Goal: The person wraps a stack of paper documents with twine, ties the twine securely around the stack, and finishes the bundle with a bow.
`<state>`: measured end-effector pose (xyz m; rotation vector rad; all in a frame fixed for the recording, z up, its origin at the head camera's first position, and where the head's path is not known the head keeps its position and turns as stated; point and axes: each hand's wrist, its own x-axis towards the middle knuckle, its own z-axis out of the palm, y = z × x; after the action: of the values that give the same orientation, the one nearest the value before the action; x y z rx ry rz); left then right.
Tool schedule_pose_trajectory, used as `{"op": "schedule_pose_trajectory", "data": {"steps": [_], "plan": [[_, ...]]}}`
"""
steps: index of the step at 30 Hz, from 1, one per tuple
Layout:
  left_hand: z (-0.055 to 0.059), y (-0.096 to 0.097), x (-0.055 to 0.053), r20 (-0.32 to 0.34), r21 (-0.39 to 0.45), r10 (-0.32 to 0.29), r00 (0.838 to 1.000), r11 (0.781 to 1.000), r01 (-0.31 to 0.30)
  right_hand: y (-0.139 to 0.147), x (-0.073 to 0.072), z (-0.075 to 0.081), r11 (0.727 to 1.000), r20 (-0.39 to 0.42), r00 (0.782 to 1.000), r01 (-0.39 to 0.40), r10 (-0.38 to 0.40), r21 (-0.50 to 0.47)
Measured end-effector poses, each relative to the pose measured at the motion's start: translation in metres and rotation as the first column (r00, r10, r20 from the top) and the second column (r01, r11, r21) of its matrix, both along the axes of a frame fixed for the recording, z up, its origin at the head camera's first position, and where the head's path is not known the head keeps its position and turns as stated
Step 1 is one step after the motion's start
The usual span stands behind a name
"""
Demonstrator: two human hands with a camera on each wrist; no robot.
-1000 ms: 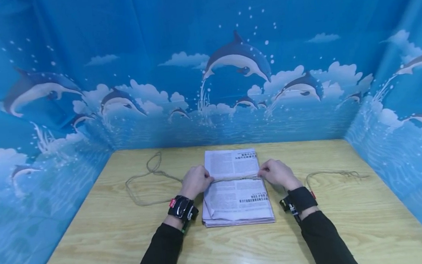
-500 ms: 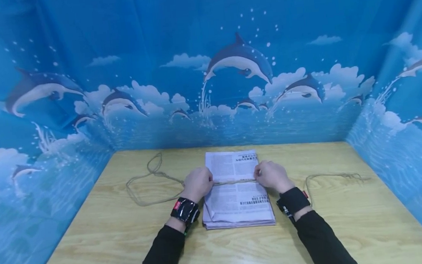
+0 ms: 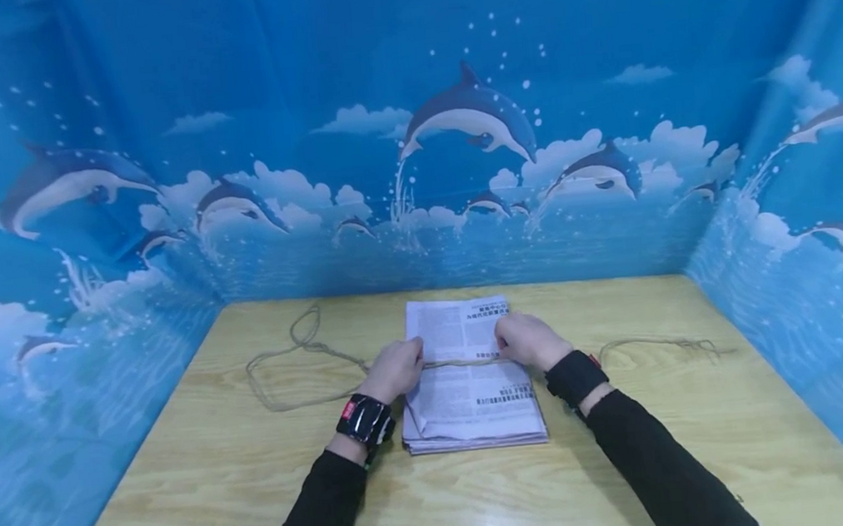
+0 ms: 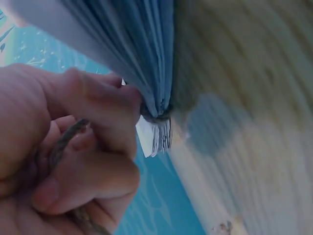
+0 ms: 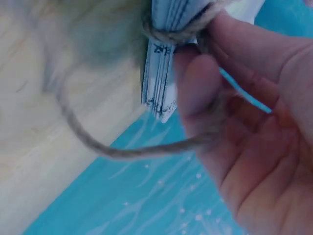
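Note:
A stack of folded newspapers (image 3: 472, 413) lies on the table, with twine (image 3: 462, 364) running across its middle. My left hand (image 3: 396, 369) is at the stack's left edge. In the left wrist view its curled fingers hold a length of twine (image 4: 66, 139) beside the layered paper edges (image 4: 146, 49). Over the right part of the stack, my right hand (image 3: 532, 341) grips the twine. The right wrist view shows the twine wrapped round the paper edge and a slack strand (image 5: 132, 152) curving out of the fingers. The right fingertips are partly hidden there.
A loose loop of twine (image 3: 267, 353) lies on the wooden table (image 3: 207, 482) to the left. Its frayed end (image 3: 700, 345) lies to the right. A blue dolphin-print curtain (image 3: 360, 252) stands behind and at both sides.
My right hand has moved left, from the stack's right edge onto its top, along the twine. The left hand stays nearly in place. The right-hand tail of twine has shifted slightly.

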<state>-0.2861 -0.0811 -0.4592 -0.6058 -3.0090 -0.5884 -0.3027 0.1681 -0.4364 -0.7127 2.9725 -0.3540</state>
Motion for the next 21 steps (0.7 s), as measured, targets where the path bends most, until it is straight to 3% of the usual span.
{"op": "schedule_pose_trajectory", "data": {"steps": [8, 12, 16, 21], "plan": [[0.002, 0.000, -0.003, 0.072, 0.009, 0.000, 0.997, 1.000, -0.001, -0.013, -0.011, -0.006, 0.986, 0.006, 0.994, -0.109, 0.109, 0.125], [0.006, 0.002, 0.001, 0.061, 0.015, 0.004, 0.998, 1.000, -0.005, -0.016, -0.024, -0.008, 0.978, 0.016, 0.991, -0.136, 0.136, 0.160], [0.005, 0.006, 0.008, 0.014, -0.010, -0.086, 0.996, 0.996, 0.086, -0.017, -0.040, -0.008, 0.983, 0.098, 0.989, -0.122, 0.109, 0.136], [0.001, 0.009, 0.017, -0.067, -0.074, -0.185, 0.980, 0.981, 0.181, -0.015, -0.058, -0.009, 0.994, 0.211, 0.974, -0.095, 0.082, 0.051]]}}
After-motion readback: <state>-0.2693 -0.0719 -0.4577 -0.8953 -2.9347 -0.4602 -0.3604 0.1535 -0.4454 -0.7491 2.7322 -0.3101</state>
